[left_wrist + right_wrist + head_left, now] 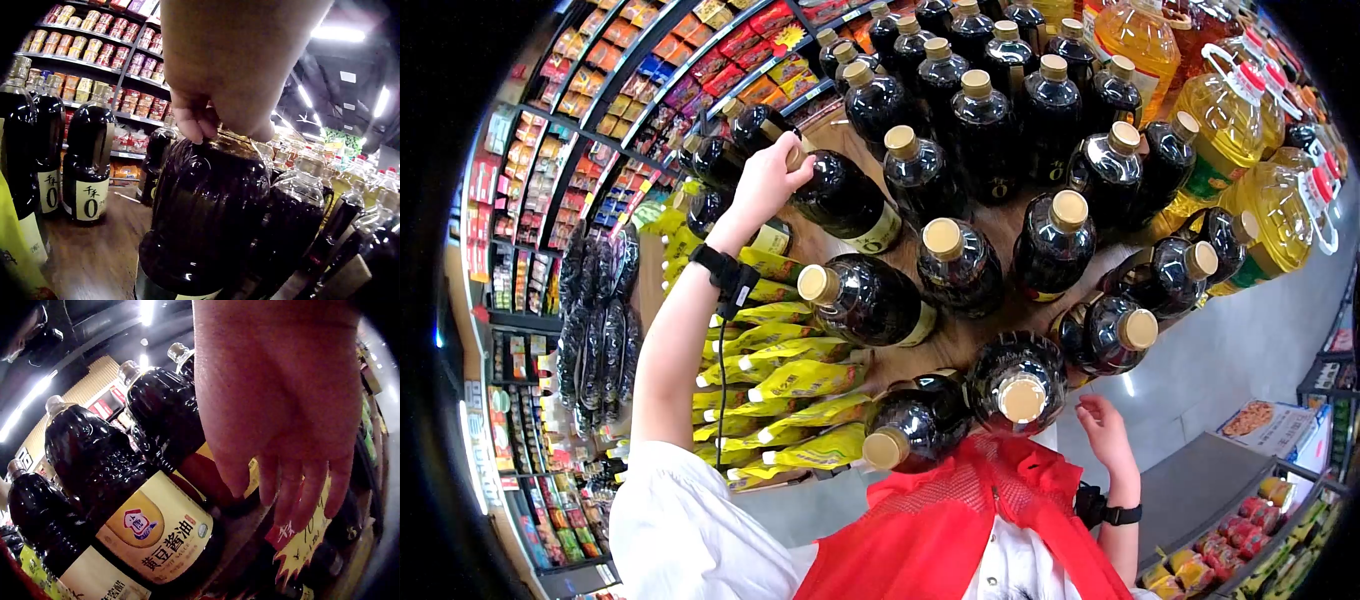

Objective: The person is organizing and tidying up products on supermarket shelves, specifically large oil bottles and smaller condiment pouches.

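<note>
So, head view, left to right: grocery shelving packed with coloured packets [530, 180] is filling the left edge, and glossy black packages [595, 330] are sitting just inside it. Yellow flexible pouches with white caps [800, 385] are lying in rows left of lower centre. Above them, the bare left hand [770, 180] is gripping the tan-capped top of a dark bottle with a cream label [840, 195], upper left of centre, fingers curling firmly round it. Can't tell whether its base is touching the brown wooden tabletop [94, 256]. More dark tan-capped bottles [983, 130] are crowding upper centre. The bare right hand [1105, 435] is hanging right of lower centre, fingers loose and extended, holding nothing; in the right wrist view they're overlapping a yellow starburst price card [300, 553], contact unclear. Clear plastic jugs of golden oil with red caps [1220, 120] are standing upper right.
</note>
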### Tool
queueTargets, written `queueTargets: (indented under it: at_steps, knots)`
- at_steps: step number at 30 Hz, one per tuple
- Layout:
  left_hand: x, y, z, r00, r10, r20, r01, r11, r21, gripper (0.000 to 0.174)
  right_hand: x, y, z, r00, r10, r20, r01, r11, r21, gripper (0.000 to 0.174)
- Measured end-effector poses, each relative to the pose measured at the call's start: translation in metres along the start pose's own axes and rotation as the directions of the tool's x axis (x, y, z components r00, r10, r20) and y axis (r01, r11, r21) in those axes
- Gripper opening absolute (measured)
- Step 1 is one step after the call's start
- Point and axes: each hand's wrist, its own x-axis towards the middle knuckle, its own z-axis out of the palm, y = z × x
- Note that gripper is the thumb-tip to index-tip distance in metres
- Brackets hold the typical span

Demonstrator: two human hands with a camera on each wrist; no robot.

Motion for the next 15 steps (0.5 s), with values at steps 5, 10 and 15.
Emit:
queueTargets:
  at_steps: [5, 10, 15]
  knots:
    - [-0.003, -0.003, -0.002, 0.998, 0.031, 0.047, -0.031, 1.000, 0.004, 0.026, -0.005, -0.002, -0.014, 0.998, -0.054, -0.036, 0.053, 0.998, -0.032, 0.026]
    - [-0.012, -0.003, -0.013, 0.994, 0.026, 0.102, -0.027, 1.000, 0.009, 0.027, -0.012, 0.009, -0.018, 0.996, -0.027, -0.086, 0.025, 0.999, -0.023, 0.026]
    - [-0.024, -0.011, -0.012, 0.998, 0.022, 0.059, -0.022, 1.000, 0.001, 0.028, -0.011, 0.017, -0.011, 0.998, -0.003, -0.064, 0.003, 1.000, 0.004, 0.026]
